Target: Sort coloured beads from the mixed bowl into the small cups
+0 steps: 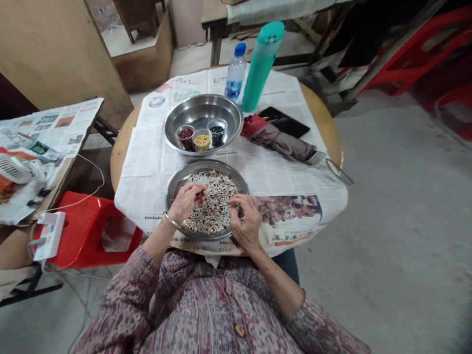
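Note:
A steel basin (243,183) holds mixed white grains with red, yellow and dark beans (216,201). Over its left side is my left hand (188,200), a bangle on the wrist, fingertips drawn together; what they hold, if anything, is too small to see. My right hand (245,221) rests at the basin's right rim with curled fingers near the grains, their contents hidden. Behind stands a larger steel basin (228,110). In it are three clear cups: one of red beans (186,136), one of yellow kernels (202,141), one of black beans (217,132).
Newspaper (143,167) covers the round table. A plastic water bottle (236,73), a teal flask (262,66), a folded umbrella (280,140) and a dark flat device (285,122) lie or stand toward the back right. A red stool (81,231) with a power strip (49,236) is at left.

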Demonstrator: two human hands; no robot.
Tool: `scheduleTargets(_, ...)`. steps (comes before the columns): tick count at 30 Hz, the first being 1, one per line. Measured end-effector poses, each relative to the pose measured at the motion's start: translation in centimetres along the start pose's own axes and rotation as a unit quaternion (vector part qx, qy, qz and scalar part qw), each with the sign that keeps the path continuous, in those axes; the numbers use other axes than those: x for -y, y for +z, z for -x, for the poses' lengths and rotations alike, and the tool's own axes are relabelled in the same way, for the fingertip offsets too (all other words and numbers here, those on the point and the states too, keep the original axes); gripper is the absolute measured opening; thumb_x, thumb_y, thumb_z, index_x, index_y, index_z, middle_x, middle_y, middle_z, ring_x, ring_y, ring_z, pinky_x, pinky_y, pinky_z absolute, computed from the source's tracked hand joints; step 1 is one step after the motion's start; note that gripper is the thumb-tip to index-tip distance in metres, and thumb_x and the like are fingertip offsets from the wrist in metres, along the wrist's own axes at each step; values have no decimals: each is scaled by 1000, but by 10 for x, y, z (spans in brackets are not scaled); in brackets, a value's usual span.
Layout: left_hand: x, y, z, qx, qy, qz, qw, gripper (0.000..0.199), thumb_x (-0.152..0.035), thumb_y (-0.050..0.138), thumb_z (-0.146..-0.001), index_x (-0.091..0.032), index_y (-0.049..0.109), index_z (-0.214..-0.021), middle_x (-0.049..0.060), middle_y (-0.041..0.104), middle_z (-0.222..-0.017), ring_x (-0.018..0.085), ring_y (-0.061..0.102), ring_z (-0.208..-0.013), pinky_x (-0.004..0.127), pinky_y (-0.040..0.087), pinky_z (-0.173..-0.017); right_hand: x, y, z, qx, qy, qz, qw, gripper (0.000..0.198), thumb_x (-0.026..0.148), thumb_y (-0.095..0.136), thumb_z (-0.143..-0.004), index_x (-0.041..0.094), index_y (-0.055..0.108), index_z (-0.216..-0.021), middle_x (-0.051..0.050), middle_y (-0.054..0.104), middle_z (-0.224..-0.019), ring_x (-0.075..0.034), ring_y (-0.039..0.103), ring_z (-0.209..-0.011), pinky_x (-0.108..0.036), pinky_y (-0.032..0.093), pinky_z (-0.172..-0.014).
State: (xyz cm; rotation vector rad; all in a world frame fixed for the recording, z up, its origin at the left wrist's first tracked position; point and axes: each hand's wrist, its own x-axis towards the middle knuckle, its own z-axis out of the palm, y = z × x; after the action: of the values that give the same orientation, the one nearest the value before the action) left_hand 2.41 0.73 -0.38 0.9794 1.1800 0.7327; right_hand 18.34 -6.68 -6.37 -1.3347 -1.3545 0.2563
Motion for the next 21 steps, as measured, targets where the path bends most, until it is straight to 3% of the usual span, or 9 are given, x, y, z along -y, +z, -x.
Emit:
scheduleTargets(2, 0, 0, -1, 4, 21, -40, 999, 17, -29, 57, -83, -13, 64, -86, 3, 61, -75, 9, 51, -63, 24, 45, -63, 0, 0, 0, 0, -2, 2, 1000, 22, 7, 48, -81, 23, 63, -85, -4, 66, -91, -22, 60, -94, -41, 47, -89)
scheduleTargets(4, 2, 2, -3, 1, 85, -155, 984, 16, -28, 61, -83, -14, 68, -84, 0, 59, -68, 9, 48, -61, 24, 42, -62, 0, 0, 0, 1, -5, 5, 1000, 22, 7, 48, -81, 23, 62, -85, -4, 66, -91, -21, 59, -94, -41, 47, -89)
scheduleTargets(8, 9, 7, -8, -23, 197, -393, 898, 11, -18, 65, -81, -18, 75, -87, -2, 56, -63, 11, 48, -62, 26, 42, -67, 0, 0, -1, 1, -6, 6, 1000, 21, 7, 48, -81, 23, 62, -85, -4, 66, -91, -22, 59, -94, -41, 47, -89)
scheduleTargets(12, 8, 12, -8, -25, 212, -509, 834, 20, -16, 65, -84, -22, 76, -100, 3, 68, -84, 15, 58, -77, 29, 46, -79, 1, -1, -1, 4, 1, 2, 1000, 22, 7, 48, -81, 23, 63, -85, -4, 66, -91, -22, 60, -95, -41, 47, -90)
scheduleTargets(17, 4, 14, -7, -10, 205, -537, 818, 18, -19, 63, -87, -23, 77, -99, 4, 71, -92, 18, 62, -84, 30, 48, -83, 1, -1, -1, 3, 2, 2, 1000, 21, 8, 48, -81, 23, 63, -84, -4, 66, -90, -21, 60, -93, -41, 47, -89)
scheduleTargets(21, 10, 13, -10, -19, 218, -511, 831, 14, -18, 64, -85, -23, 77, -87, 3, 71, -88, 16, 61, -81, 29, 47, -83, 1, -1, -1, 2, -2, 5, 1000, 22, 7, 48, -81, 23, 63, -84, -4, 66, -90, -21, 60, -93, -41, 47, -89)
